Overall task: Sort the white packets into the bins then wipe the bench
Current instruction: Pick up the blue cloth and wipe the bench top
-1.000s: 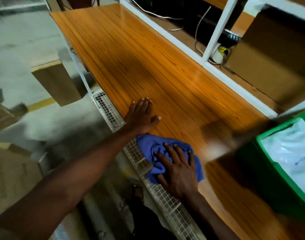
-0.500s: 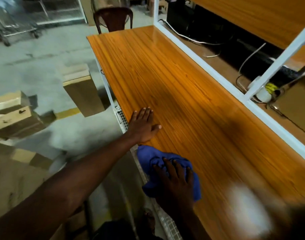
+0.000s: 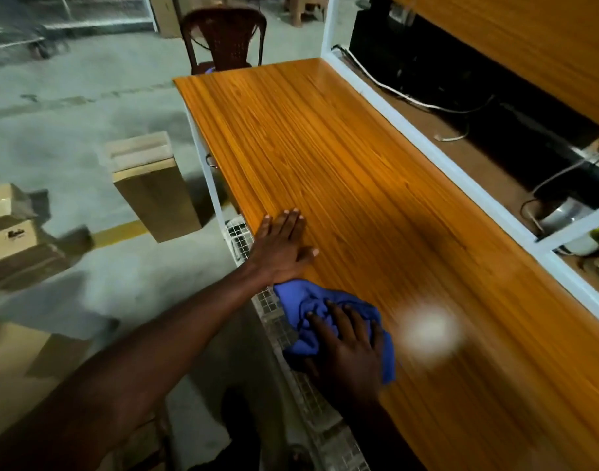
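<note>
- Your left hand (image 3: 281, 245) lies flat on the wooden bench (image 3: 376, 185) near its front edge, fingers straight and together.
- Your right hand (image 3: 347, 351) presses the crumpled blue cloth (image 3: 303, 302) onto the bench, fingers spread, just behind your left wrist.

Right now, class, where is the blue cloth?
In the head view, the cloth lies at the bench's near edge, under the right hand, just behind the left hand.

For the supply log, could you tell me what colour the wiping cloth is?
The cloth is blue; head view.
</note>
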{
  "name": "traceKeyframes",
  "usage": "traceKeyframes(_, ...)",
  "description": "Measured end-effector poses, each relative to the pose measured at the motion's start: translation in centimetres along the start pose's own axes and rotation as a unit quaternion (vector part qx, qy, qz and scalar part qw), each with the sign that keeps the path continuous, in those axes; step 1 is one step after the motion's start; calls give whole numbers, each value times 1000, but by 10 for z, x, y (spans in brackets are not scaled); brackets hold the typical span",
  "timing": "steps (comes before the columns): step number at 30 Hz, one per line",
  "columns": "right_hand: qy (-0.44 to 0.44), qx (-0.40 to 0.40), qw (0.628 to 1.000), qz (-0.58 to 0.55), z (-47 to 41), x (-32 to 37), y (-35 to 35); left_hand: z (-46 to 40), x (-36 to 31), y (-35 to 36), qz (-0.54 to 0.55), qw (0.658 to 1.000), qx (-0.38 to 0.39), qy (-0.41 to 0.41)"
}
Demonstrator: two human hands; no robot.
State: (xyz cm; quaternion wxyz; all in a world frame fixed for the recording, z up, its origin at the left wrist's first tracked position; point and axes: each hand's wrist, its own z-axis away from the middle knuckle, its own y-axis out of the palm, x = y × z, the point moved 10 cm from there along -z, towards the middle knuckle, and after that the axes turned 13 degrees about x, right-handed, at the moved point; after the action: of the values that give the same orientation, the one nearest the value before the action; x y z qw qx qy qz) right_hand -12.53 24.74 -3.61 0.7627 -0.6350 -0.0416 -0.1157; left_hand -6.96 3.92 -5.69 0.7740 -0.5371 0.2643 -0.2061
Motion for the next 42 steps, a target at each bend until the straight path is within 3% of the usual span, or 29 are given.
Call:
traceKeyframes(16,-19,-8,1000,-21,-157,48,-20,-78,110,-50,31,999,7,29)
traceKeyframes(23,-2,-49,996,-69,-240,59,-34,-93,131,-66,106,983,61,141)
traceKeyframes(27,-5,-56,995,-77,-285,71,-44,-90,147,-67,90,974,65,199)
traceKeyframes(42,-28,-47,995,-79,-412,123,-59,-160,272,-105,5,987,20,161)
